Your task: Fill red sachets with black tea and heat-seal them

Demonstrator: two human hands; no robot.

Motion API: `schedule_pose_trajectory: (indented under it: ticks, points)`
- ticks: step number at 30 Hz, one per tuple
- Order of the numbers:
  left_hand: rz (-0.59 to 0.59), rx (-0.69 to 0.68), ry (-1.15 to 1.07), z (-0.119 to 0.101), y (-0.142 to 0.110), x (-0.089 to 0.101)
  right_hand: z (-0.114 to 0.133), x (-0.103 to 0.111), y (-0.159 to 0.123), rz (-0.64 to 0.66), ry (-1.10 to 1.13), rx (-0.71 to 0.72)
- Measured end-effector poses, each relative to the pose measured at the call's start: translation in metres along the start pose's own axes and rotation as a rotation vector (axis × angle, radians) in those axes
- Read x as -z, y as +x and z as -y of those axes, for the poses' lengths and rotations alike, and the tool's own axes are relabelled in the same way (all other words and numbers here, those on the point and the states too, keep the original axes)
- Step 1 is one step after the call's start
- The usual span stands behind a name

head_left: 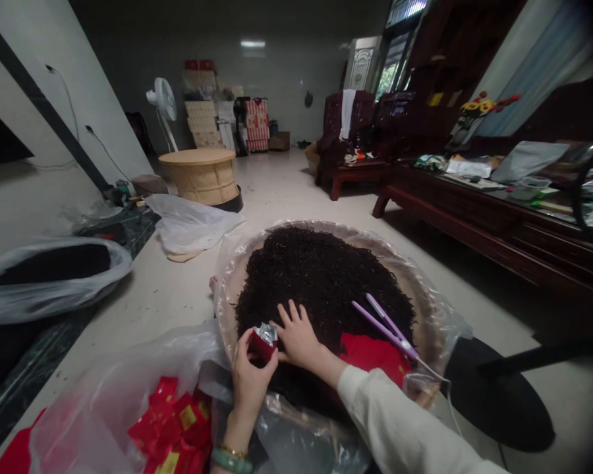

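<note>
My left hand point(251, 382) grips a small red foil pouch point(265, 343), its silver-lined mouth gaping upward. Just right of the pouch, my right hand point(299, 339) is stretched over dark, wiry leaves that look like tea point(316, 276), fingers spread, its thumb close to the pouch. Whether the thumb touches the pouch I cannot tell. The leaves are heaped in a wide round basket point(427, 289) lined with clear plastic. A purple hair straightener point(383, 329), its plates apart, lies on the right side of the heap, partly over flat red pouches point(370, 355).
A clear plastic bag point(103, 388) at lower left holds several red packets point(170, 418). Further left is another plastic-lined container point(123, 260) of dark leaves. A black round stand base point(504, 395) sits to the right, near the straightener's white cord point(449, 395). A long wooden table point(454, 230) stands beyond.
</note>
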State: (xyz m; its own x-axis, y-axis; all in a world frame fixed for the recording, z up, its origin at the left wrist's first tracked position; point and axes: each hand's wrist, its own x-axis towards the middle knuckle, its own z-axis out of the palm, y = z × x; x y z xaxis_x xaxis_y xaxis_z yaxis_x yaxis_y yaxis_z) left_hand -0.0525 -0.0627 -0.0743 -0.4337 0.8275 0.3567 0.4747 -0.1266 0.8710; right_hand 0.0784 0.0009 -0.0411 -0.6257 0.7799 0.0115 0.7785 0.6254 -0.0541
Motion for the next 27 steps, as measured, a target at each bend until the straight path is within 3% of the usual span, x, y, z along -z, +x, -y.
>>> schedule_pose_trajectory:
  ticks: [5, 9, 14, 16, 21, 23, 27]
  points:
    - [0.009, -0.149, 0.084, -0.001, 0.000, 0.000, 0.005, -0.004, -0.008, -0.012, -0.059, 0.148]
    - [0.040, -0.317, 0.231, -0.002, 0.000, 0.002, -0.003, 0.004, -0.011, -0.031, -0.057, 0.152]
    - [0.112, -0.375, 0.306, -0.004, 0.002, 0.007, -0.022, 0.017, -0.015, -0.027, 0.058, 0.098]
    - [0.160, -0.372, 0.317, -0.006, 0.003, 0.010, -0.030, 0.020, -0.016, -0.072, 0.280, 0.008]
    - [0.302, -0.362, 0.346, -0.017, 0.008, 0.018, -0.052, 0.020, -0.010, -0.399, 1.478, -0.412]
    - [0.327, -0.364, 0.334, -0.020, 0.010, 0.020, -0.060, 0.016, -0.007, -0.447, 1.690, -0.503]
    - [0.353, -0.341, 0.267, -0.016, 0.012, 0.019, -0.069, 0.010, -0.008, -0.384, 1.982, -0.579]
